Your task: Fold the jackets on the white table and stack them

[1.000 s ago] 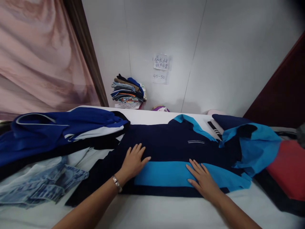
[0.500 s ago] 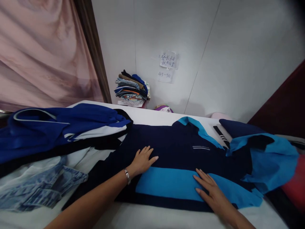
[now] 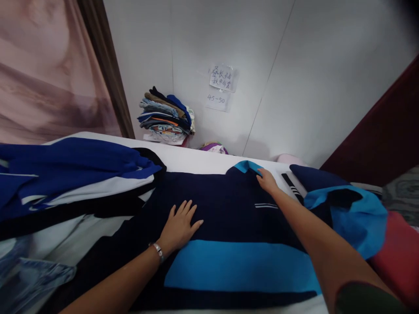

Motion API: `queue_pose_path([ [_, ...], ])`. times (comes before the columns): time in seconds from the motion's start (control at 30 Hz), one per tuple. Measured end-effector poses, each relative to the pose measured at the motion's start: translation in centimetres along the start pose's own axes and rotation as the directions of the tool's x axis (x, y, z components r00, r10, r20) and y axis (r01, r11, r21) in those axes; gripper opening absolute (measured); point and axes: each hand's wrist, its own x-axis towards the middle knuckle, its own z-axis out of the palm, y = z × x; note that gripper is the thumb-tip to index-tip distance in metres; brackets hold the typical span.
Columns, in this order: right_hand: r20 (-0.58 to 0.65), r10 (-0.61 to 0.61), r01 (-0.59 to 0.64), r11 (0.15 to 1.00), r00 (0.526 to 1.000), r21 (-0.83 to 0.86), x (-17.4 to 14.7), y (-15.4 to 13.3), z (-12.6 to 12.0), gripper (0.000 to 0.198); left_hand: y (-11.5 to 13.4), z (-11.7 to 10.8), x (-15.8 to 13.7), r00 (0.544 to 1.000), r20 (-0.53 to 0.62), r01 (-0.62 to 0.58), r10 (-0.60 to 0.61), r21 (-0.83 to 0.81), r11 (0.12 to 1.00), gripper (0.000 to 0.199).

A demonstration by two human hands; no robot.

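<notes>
A navy jacket [image 3: 222, 209] with bright blue panels and two thin white stripes lies spread across the white table. My left hand [image 3: 180, 226], a metal bracelet at its wrist, rests flat on the navy cloth with fingers spread. At the jacket's far edge, my right hand [image 3: 266, 179] has its fingers closed on the bright blue strip of fabric there. The right forearm crosses over the jacket and hides part of its right side. To the right, bright blue cloth [image 3: 356, 222] lies bunched.
Blue and white clothing [image 3: 85, 161] heaps at the left, above denim [image 3: 39, 279]. Beyond the table's far edge [image 3: 190, 161] rises a stack of folded clothes [image 3: 166, 117]. Handwritten papers [image 3: 222, 78] hang on the wall. Red cloth [image 3: 399, 257] is at the right.
My right hand has moved from the near blue panel to the jacket's far edge and closed on the fabric. The left hand stays flat on the jacket. The view has shifted right.
</notes>
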Motion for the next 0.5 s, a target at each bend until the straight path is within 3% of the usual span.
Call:
queue_pose_path([
  [0.13,0.008,0.101,-0.101,0.994,0.995,-0.04,4.4,-0.4,1.5,0.052,0.0,-0.1,0.0,0.999,0.034,0.011,-0.01,-0.009,1.0,0.066],
  [0.27,0.039,0.217,-0.217,0.976,0.975,-0.008,6.5,0.3,3.1,0.057,0.0,0.0,0.0,0.999,0.033,0.024,-0.023,-0.024,0.999,0.067],
  [0.4,0.048,0.298,-0.302,0.945,0.953,0.125,7.3,1.3,4.0,0.034,0.0,0.1,-0.1,0.999,0.027,0.02,-0.019,-0.054,0.998,0.069],
  [0.5,-0.034,0.302,-0.278,0.912,0.953,0.301,7.6,1.5,3.6,0.024,0.1,-0.2,-0.1,0.999,0.042,0.026,-0.023,-0.062,0.998,0.068],
])
